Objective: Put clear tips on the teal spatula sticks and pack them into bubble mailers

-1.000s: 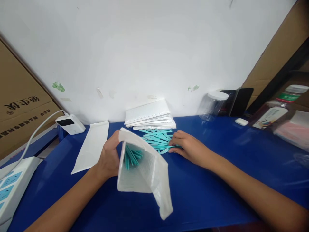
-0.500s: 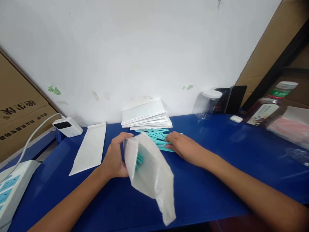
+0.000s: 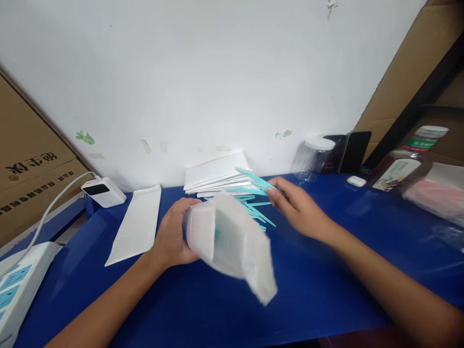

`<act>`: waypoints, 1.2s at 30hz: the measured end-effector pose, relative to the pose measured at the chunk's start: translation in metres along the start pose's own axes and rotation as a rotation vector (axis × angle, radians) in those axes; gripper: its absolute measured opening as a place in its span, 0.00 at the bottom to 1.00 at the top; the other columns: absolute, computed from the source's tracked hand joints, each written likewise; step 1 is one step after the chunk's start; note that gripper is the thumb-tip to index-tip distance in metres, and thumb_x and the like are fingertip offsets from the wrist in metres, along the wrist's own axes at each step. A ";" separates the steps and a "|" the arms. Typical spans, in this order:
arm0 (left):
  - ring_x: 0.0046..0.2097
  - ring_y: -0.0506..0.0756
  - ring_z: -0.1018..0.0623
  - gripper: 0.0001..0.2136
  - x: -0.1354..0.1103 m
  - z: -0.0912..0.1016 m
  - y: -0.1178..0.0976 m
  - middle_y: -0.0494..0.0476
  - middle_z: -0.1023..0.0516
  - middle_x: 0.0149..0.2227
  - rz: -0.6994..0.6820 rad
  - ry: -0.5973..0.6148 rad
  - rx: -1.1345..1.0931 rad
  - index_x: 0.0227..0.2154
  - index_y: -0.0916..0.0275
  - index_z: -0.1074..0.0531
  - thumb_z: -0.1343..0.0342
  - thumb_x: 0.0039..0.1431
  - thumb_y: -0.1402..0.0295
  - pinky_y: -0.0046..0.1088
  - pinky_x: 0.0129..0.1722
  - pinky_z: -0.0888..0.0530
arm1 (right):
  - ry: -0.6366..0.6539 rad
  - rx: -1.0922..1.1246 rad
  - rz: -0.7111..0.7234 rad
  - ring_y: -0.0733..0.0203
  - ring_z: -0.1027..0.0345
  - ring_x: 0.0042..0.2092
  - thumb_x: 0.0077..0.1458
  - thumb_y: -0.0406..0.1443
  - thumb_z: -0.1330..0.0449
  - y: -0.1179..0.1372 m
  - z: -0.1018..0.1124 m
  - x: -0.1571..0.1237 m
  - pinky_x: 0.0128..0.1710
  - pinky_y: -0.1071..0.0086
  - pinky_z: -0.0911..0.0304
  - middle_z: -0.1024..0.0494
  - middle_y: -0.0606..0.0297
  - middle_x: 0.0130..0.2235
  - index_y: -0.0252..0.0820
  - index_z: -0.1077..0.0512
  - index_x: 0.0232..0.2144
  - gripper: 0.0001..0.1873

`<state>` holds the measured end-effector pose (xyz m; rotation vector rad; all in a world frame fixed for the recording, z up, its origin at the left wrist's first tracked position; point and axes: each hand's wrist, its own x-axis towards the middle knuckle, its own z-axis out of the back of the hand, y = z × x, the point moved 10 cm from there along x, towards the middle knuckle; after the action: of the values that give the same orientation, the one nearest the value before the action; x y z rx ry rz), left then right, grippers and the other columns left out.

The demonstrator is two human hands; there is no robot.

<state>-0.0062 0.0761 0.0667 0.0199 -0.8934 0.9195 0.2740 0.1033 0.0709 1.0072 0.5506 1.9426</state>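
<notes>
My left hand (image 3: 174,237) is closed round the side of a white bubble mailer (image 3: 232,237). The mailer's mouth gapes toward me, its long flap hangs down to the right, and a blurred teal patch shows inside. Pinched in my right hand (image 3: 295,205) are a few thin, tapered teal plastic sticks (image 3: 253,181), raised over the table and pointing left. Below them a loose pile of the same teal sticks (image 3: 259,212) lies on the blue table (image 3: 308,290), partly hidden behind the mailer.
Against the wall lies a stack of white mailers (image 3: 217,171). One flat mailer (image 3: 136,224) rests at the left, near a white power bank (image 3: 104,192) and a power strip (image 3: 21,285). A clear jar (image 3: 313,159), phones (image 3: 354,152), a white case (image 3: 355,181) and a bottle (image 3: 402,162) stand right.
My right hand has lifted a few teal sticks from the pile, moving up and right. The mailer in my left hand has tilted, and its flap has swung up and right.
</notes>
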 end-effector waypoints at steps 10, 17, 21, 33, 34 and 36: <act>0.54 0.72 0.21 0.34 0.024 0.017 0.016 0.65 0.22 0.55 0.022 0.106 0.367 0.60 0.58 0.35 0.33 0.50 0.60 0.48 0.51 0.24 | -0.146 0.220 -0.058 0.66 0.44 0.25 0.72 0.53 0.44 0.002 0.028 0.000 0.25 0.68 0.47 0.34 0.70 0.26 0.44 0.30 0.31 0.22; 0.54 0.72 0.21 0.32 0.023 0.006 0.029 0.66 0.22 0.55 0.117 0.177 0.396 0.60 0.59 0.35 0.34 0.53 0.59 0.47 0.48 0.24 | -0.245 0.090 -0.048 0.64 0.43 0.24 0.73 0.51 0.45 0.001 0.037 -0.003 0.25 0.67 0.47 0.33 0.69 0.25 0.46 0.30 0.32 0.21; 0.53 0.72 0.22 0.33 0.021 -0.002 0.024 0.66 0.22 0.55 0.086 0.216 0.359 0.61 0.59 0.35 0.35 0.53 0.60 0.48 0.47 0.25 | -0.165 -0.142 0.058 0.60 0.36 0.29 0.74 0.47 0.45 0.013 0.025 -0.001 0.31 0.65 0.42 0.28 0.67 0.28 0.46 0.28 0.33 0.18; 0.48 0.67 0.25 0.32 0.007 -0.036 -0.014 0.62 0.21 0.51 -0.085 0.348 0.301 0.63 0.60 0.36 0.36 0.54 0.65 0.48 0.51 0.28 | 0.008 -0.321 0.205 0.55 0.26 0.38 0.71 0.43 0.40 0.021 -0.012 -0.010 0.32 0.63 0.34 0.21 0.57 0.46 0.44 0.26 0.51 0.12; 0.47 0.67 0.25 0.32 0.006 -0.039 -0.018 0.62 0.21 0.51 -0.088 0.357 0.291 0.62 0.60 0.36 0.37 0.54 0.66 0.47 0.50 0.28 | 0.001 -0.355 0.224 0.55 0.26 0.38 0.71 0.41 0.41 0.026 -0.012 -0.012 0.32 0.62 0.34 0.22 0.57 0.47 0.44 0.28 0.51 0.11; 0.47 0.66 0.25 0.31 0.005 -0.044 -0.026 0.61 0.21 0.50 -0.091 0.367 0.259 0.62 0.59 0.36 0.37 0.55 0.67 0.46 0.49 0.28 | 0.003 -0.398 0.278 0.53 0.27 0.41 0.69 0.37 0.43 0.039 -0.014 -0.014 0.34 0.61 0.33 0.23 0.56 0.48 0.44 0.31 0.50 0.09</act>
<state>0.0421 0.0792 0.0505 0.1103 -0.4270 0.9122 0.2481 0.0706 0.0831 0.8551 0.0147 2.1830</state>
